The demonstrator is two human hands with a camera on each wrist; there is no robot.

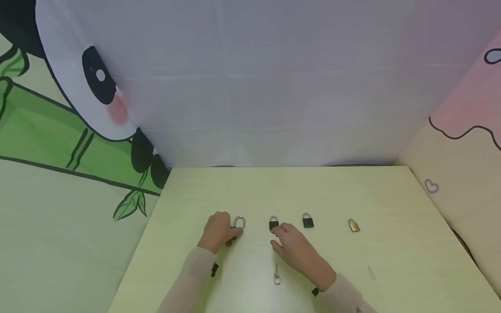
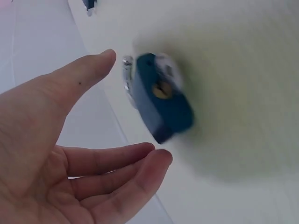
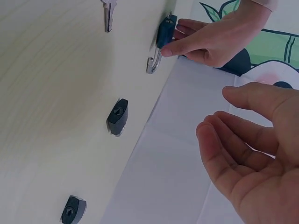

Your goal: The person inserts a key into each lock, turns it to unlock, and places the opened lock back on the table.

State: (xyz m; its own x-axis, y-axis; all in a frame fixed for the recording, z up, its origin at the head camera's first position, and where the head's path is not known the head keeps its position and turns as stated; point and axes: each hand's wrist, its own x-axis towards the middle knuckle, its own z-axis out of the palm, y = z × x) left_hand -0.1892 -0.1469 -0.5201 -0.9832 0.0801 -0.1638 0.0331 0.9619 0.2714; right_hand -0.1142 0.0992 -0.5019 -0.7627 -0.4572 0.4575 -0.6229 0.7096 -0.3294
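An unlocked blue padlock, its shackle raised, is at my left hand. In the left wrist view, the thumb and fingers of that hand are spread around the padlock with gaps showing. A pale metal piece is beside its brass keyhole, blurred. My right hand hovers with loosely bent fingers and nothing between them. Its fingertips overlap a dark padlock in the head view; the right wrist view shows this padlock apart from the hand.
Another dark padlock lies right of the middle, and a brass padlock farther right. A key with a ring lies near my right hand. A pale key is at the right. A printed cloth hangs behind the table.
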